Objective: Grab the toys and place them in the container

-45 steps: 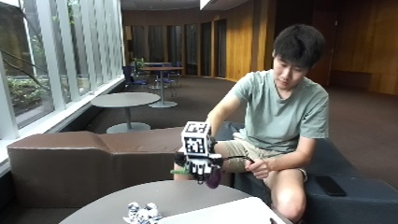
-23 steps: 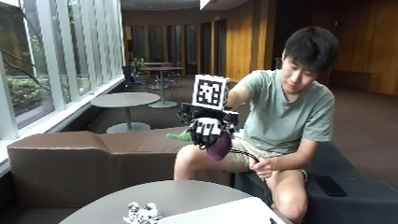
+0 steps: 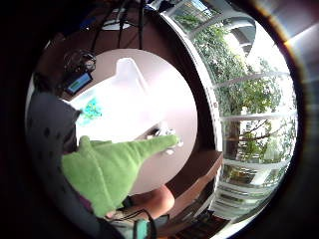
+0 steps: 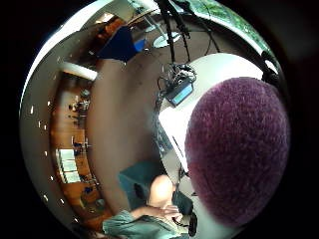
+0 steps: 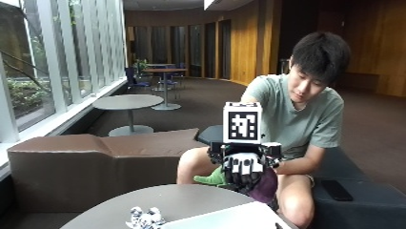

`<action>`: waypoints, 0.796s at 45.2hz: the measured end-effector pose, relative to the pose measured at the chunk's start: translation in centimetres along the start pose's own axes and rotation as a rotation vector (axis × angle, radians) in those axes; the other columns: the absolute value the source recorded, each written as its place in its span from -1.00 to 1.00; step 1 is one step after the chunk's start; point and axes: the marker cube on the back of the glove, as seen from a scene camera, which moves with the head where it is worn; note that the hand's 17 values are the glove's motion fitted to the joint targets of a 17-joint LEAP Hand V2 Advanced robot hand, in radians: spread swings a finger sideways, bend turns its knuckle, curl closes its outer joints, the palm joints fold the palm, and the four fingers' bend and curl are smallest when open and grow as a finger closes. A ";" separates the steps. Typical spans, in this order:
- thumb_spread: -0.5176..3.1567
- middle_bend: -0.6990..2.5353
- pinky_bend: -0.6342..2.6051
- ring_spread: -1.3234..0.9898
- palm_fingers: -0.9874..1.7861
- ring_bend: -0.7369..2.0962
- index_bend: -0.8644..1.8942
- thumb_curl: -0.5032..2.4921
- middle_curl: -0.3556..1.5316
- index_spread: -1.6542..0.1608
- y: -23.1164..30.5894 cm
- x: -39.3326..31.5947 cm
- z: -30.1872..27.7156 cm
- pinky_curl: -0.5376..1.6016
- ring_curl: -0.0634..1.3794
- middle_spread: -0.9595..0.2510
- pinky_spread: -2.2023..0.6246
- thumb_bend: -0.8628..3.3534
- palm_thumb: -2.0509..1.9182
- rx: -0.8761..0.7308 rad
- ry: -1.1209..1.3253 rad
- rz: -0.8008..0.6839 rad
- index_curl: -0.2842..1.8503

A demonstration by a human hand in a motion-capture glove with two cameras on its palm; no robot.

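The green-and-purple plush toy [image 5: 244, 181] sits bunched in the gloved right hand [image 5: 243, 168], fingers curled round it, held above the round surface [image 5: 171, 202] with the white container [image 5: 231, 219] just below and in front. Its green tail [image 3: 149, 147] dangles free, so I'd worry it catches the container's rim, or that the toy lands beside the small black-and-white toy [image 5: 145, 218] rather than inside.

One green-and-purple plush toy [image 5: 254, 183], one small black-and-white toy [image 5: 145, 218], one white container [image 5: 222, 218], one round table [image 5: 126, 207].
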 end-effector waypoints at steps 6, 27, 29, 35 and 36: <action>-0.57 0.19 0.00 -0.15 0.32 0.50 0.20 0.03 0.28 0.49 -0.6 -0.9 1.5 0.11 0.14 0.35 0.28 -0.60 0.36 -0.071 0.003 -0.029 0.20; -0.23 0.03 0.01 -0.13 -0.38 0.42 -0.33 -0.10 0.19 0.53 0.3 -1.0 4.2 0.06 0.05 0.26 0.38 -0.63 0.19 -0.339 0.200 -0.015 0.07; -0.21 -0.09 0.05 -0.12 -0.53 0.35 -0.37 -0.13 0.12 0.55 0.6 -0.7 4.1 0.04 -0.01 0.27 0.42 -0.63 0.15 -0.340 0.205 -0.009 -0.01; -0.16 -0.25 0.07 -0.06 -0.56 0.16 -0.36 -0.22 0.01 0.60 1.1 0.2 2.8 0.01 -0.14 0.39 0.49 -0.63 0.07 -0.294 0.172 0.003 -0.15; -0.16 -0.26 0.06 -0.05 -0.55 0.15 -0.36 -0.23 0.00 0.60 1.2 0.3 2.5 0.00 -0.16 0.40 0.50 -0.62 0.06 -0.292 0.169 0.006 -0.17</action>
